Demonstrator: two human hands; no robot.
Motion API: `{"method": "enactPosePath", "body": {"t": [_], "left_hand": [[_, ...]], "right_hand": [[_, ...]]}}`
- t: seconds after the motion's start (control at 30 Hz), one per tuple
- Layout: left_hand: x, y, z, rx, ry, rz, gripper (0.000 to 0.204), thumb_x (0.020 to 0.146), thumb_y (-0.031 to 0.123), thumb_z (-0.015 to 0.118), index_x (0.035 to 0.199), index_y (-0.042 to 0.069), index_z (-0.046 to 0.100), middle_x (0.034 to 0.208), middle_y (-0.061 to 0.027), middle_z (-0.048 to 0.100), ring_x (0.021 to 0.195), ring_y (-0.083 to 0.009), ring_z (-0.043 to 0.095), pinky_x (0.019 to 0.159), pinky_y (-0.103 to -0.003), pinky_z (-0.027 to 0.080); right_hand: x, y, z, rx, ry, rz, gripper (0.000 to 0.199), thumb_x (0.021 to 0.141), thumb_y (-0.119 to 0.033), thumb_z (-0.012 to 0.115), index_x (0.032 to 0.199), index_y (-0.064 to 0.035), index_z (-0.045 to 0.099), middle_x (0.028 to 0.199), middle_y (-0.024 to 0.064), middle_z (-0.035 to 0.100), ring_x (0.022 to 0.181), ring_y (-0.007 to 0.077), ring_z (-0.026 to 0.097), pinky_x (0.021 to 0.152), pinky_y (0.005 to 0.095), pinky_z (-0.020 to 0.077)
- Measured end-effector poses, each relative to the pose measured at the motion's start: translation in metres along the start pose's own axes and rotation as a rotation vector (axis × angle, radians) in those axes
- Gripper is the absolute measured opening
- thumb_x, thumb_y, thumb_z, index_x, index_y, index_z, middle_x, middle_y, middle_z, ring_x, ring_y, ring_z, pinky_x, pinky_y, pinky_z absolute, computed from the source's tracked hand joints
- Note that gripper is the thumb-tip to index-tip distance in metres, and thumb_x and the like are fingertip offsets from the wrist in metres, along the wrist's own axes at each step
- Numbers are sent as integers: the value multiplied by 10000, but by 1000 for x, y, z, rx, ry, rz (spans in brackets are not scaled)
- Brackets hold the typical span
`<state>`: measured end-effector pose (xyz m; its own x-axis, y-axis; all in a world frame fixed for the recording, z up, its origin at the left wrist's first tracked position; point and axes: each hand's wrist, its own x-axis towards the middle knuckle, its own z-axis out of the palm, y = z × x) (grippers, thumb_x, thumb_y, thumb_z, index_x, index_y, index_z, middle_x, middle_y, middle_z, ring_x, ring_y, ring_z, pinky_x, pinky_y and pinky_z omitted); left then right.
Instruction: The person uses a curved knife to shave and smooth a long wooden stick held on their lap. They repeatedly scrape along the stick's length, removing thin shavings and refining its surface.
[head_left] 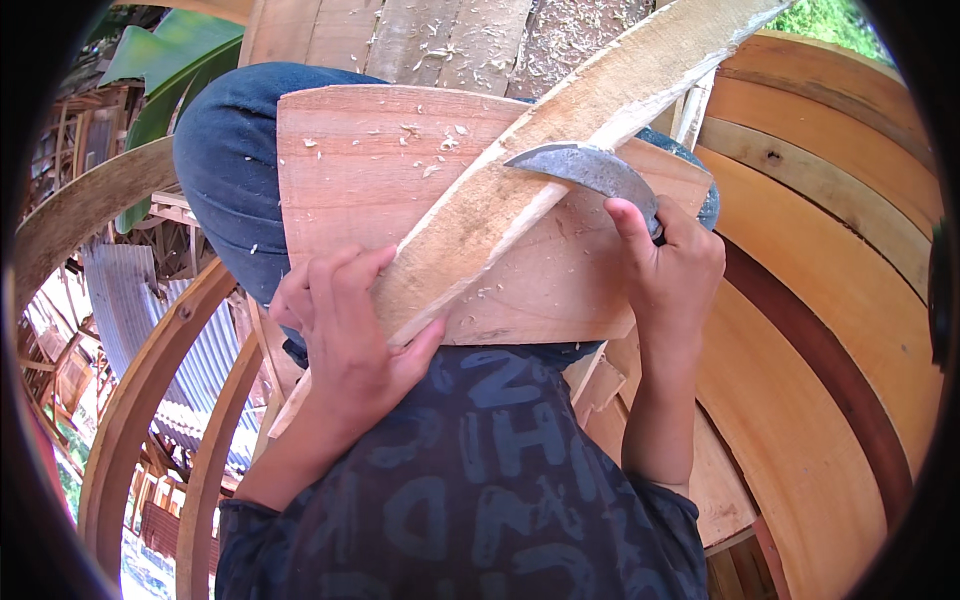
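Observation:
A long, pale wooden strip (480, 215) slants across my lap from lower left to upper right. My left hand (345, 315) grips it near its lower end, fingers on one edge and thumb on the other. In my right hand (675, 260) is a knife with a curved, dark metal blade (585, 168); the fist wraps its handle, which is mostly hidden, and the thumb lies near the blade's base. The blade crosses the strip's right edge, where the wood looks freshly cut and whiter. Beneath the strip, a broad reddish board (350, 170) rests over my thighs, sprinkled with shavings.
Curved wooden planks (790, 340) form a wall close on my right. Shavings litter the planks (440, 40) ahead. On the left stand curved wooden ribs (165, 380), with corrugated metal sheets (130, 300) lower down and a large green leaf (180, 60) above.

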<state>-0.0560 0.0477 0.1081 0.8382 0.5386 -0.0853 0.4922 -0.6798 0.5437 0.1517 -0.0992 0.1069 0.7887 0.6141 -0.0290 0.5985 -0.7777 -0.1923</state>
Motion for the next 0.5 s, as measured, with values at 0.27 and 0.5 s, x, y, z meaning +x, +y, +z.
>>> {"method": "enactPosePath", "body": {"t": [0.27,0.5], "left_hand": [[3,-3,4,-36,-14,4,714,593,163,861,1195,50,495,1096,-121,496,1042,-303,423,910,-419,280],[5,-5,8,-60,-25,-11,692,593,150,848,1177,40,492,1063,-114,489,1010,-293,423,898,-420,285]], "right_hand": [[6,12,7,-72,81,77,664,792,-645,642,560,-38,508,474,137,474,450,311,492,453,374,390],[26,124,-40,13,121,573,654,917,-555,562,603,18,579,482,102,483,478,161,445,492,330,373]]}}
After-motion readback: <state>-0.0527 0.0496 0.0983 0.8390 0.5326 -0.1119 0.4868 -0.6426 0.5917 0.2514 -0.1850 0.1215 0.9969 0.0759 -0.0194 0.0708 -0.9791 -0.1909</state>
